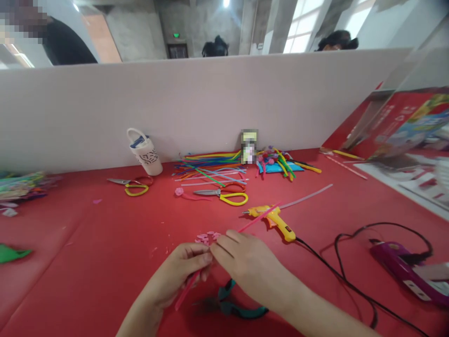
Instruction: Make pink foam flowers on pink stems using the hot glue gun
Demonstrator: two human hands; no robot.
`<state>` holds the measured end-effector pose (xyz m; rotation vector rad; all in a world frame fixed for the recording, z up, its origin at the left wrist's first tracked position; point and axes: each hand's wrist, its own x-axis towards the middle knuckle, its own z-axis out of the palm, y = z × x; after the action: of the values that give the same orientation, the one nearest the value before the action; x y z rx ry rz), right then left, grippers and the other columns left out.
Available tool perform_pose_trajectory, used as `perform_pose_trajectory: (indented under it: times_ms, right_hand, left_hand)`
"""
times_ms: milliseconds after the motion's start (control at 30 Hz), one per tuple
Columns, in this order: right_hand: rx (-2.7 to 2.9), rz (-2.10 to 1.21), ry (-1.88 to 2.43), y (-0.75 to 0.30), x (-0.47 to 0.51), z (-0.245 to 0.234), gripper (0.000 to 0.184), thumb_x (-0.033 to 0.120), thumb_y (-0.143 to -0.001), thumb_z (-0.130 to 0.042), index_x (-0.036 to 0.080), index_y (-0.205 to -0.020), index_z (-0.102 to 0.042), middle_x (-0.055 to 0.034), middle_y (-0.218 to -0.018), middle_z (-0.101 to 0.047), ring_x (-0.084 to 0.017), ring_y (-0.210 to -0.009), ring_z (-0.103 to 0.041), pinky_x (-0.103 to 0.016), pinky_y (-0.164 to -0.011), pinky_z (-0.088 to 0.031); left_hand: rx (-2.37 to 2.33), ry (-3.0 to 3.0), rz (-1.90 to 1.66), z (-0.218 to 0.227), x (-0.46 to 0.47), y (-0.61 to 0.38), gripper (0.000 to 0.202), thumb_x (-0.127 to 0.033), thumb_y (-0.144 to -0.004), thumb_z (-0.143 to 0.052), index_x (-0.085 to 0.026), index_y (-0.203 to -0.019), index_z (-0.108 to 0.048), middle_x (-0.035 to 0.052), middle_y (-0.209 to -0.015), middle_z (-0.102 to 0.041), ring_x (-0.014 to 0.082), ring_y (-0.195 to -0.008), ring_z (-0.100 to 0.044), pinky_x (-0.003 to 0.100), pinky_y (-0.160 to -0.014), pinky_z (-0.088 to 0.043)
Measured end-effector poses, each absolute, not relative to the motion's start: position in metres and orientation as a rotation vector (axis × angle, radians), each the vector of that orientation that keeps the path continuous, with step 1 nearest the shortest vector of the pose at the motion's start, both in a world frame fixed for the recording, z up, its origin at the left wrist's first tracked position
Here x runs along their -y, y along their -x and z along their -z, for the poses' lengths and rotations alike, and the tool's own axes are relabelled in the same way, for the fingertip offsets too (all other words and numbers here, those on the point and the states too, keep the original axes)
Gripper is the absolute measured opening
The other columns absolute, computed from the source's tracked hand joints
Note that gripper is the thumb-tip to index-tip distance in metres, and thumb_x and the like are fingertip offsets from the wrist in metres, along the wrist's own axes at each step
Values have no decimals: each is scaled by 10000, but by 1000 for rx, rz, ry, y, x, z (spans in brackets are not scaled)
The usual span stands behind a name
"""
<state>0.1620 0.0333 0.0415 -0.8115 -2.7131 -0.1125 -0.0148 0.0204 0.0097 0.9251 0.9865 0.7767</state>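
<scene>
The left hand (pixel 182 264) pinches a pink strip (pixel 189 288) over the red worktop (pixel 87 271), the right hand (pixel 245 257) curls beside it, its fingertips' grip hidden, with pink scraps (pixel 202 238) just beyond, then a yellow glue gun (pixel 281 224) and scissors (pixel 221 193).

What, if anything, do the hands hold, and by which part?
Left hand and right hand hold a pink strip around its middle, both ends sticking out; the exact grip is hidden.

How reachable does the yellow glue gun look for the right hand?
Probably yes, once the right hand lets go of the pink strip; nothing else appears to block the glue gun.
</scene>
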Motion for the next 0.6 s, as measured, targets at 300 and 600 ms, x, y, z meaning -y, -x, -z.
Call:
perform_pose_trajectory:
  times_ms: [300,600]
  right_hand:
    - [2525,220,844,-163,-58,-32,127,122,-852,-509,164,-900,-618,-57,-951,-651,-242,-1047,-474,-449,-957,-301]
    - [2446,120,758,-161,-62,-21,227,102,-881,-409,161,-839,-625,-43,-816,-625,-167,-771,-559,-413,-973,-319]
  left_hand:
    - [-983,-738,-777,-3,-26,22,129,-230,-627,-727,-130,-661,-652,-14,-531,-600,38,-367,-474,122,-334,-328]
    - [-931,-620,-795,2,-28,22,170,-201,-581,-760,-138,-657,-622,-20,-511,-596,49,-366,-501,130,-351,-394]
